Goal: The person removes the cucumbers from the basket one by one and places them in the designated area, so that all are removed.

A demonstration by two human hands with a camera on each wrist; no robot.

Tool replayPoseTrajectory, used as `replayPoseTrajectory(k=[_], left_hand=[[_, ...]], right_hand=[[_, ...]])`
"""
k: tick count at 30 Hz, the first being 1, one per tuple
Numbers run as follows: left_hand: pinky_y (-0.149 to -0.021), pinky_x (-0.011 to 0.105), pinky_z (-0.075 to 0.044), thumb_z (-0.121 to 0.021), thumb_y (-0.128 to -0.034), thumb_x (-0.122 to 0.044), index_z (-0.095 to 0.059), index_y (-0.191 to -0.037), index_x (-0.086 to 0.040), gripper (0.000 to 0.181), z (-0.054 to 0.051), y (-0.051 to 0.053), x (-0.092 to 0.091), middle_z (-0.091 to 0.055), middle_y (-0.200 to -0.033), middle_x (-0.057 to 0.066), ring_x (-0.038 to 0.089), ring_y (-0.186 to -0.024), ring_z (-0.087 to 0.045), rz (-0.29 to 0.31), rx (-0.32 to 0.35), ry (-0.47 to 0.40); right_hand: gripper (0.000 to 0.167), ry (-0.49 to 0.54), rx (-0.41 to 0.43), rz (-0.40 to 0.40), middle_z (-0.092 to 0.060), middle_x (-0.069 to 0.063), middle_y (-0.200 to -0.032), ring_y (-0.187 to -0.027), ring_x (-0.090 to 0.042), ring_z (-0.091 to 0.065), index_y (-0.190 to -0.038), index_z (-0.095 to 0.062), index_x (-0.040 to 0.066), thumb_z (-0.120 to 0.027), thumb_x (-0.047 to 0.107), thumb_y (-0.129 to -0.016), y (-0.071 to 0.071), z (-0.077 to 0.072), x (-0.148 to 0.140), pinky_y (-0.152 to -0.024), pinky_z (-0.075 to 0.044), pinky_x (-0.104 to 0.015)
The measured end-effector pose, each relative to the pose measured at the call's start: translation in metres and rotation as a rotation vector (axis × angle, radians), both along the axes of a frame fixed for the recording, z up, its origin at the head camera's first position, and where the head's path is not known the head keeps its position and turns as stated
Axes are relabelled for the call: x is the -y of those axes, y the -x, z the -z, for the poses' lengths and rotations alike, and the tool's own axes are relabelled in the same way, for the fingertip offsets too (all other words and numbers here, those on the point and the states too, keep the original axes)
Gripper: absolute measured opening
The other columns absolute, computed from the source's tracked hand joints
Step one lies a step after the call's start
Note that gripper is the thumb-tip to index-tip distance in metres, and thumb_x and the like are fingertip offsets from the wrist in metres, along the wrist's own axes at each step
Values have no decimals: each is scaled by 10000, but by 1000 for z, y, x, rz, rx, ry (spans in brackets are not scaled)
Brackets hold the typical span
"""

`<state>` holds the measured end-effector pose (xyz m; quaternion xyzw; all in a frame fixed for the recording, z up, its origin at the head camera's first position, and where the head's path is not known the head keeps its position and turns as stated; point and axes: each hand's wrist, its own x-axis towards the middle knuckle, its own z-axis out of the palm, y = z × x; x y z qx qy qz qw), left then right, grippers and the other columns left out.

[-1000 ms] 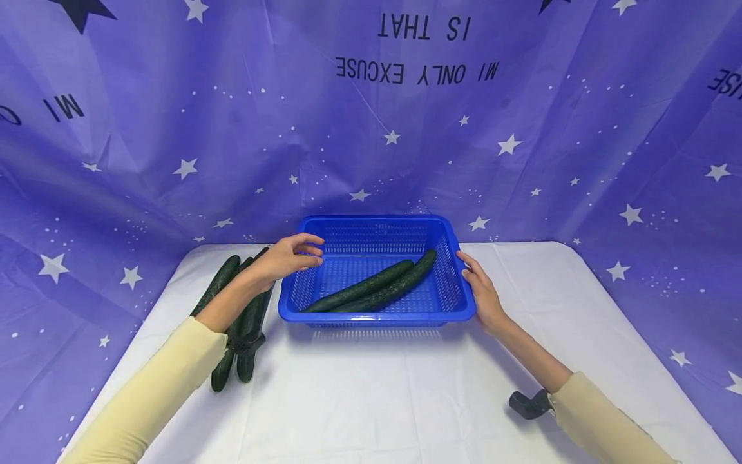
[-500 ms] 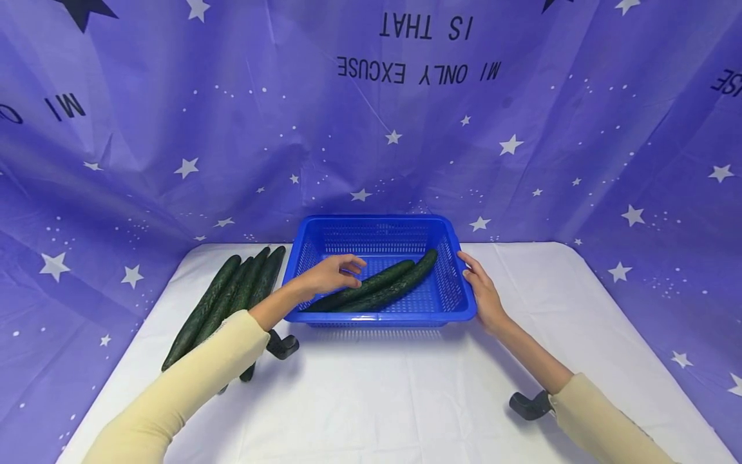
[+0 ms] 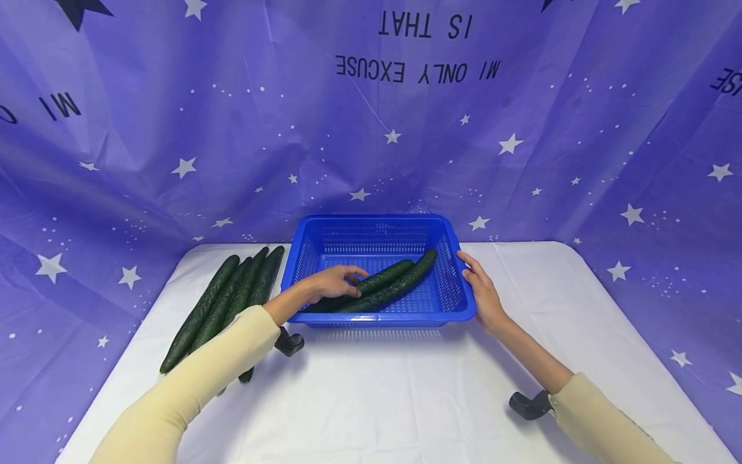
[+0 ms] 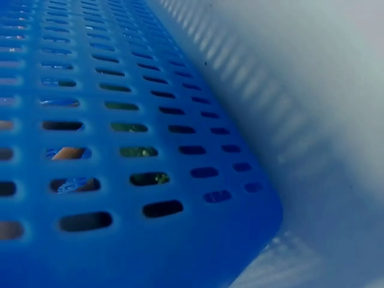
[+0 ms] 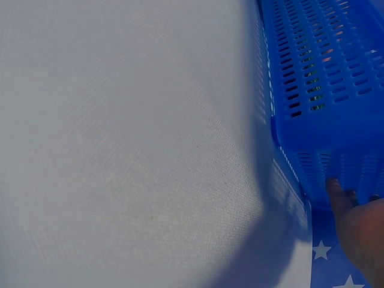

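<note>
In the head view, a blue perforated plastic basket [image 3: 379, 317] stands at the back of the white table. Two dark green cucumbers lie side by side in it: a far cucumber [image 3: 385, 277] and a near cucumber [image 3: 400, 288]. My left hand [image 3: 333, 282] reaches over the basket's left front corner, thumb and fingers on either side of the far cucumber. The left wrist view has only the perforated front wall [image 4: 120, 240] and the tablecloth. My right hand [image 3: 484, 293] holds the basket's right side at the rim; its thumb [image 5: 337, 198] lies against the wall in the right wrist view.
Several more cucumbers [image 3: 199, 316] lie lengthwise on the table left of the basket, partly behind my left sleeve. Black wrist cameras show below the left wrist [image 3: 288, 341] and right wrist [image 3: 529, 405]. A purple star-printed cloth [image 3: 394, 167] hangs behind the table.
My left hand has moved right from above the cucumbers on the table, over the basket, then down onto the far cucumber inside. The right hand and basket have stayed put.
</note>
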<state>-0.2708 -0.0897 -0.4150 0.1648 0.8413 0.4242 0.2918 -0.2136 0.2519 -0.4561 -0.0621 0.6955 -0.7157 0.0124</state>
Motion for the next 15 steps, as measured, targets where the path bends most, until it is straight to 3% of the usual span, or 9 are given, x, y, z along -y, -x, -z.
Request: replayPoseTrajectory(k=[9,15], left_hand=[[-1087,489,-364,-646,-929,-6,-526,-1441,-80,531,3,6,-4,-451,-1470,207,353,-1358,-420,-11,31,1],[-1045,486,-408,-631,-925,-9,-554,-1419,-78,505,-2,6,-3,-505,-1399,194,327,-1302,-471,-35,-5,-29]], right_hand=[[487,3,-3,0,-335,-226,-1487,-1148,-275,-506,-1583,-251,112,-293,198,-1105,0,1,-1,-860,-522,-282],[481,7,-11,-1,-346,-233,-1476,-1125,-260,-521,-1579,-258,107,-290,190,-1106,1,2,-1,-846,-527,-279]])
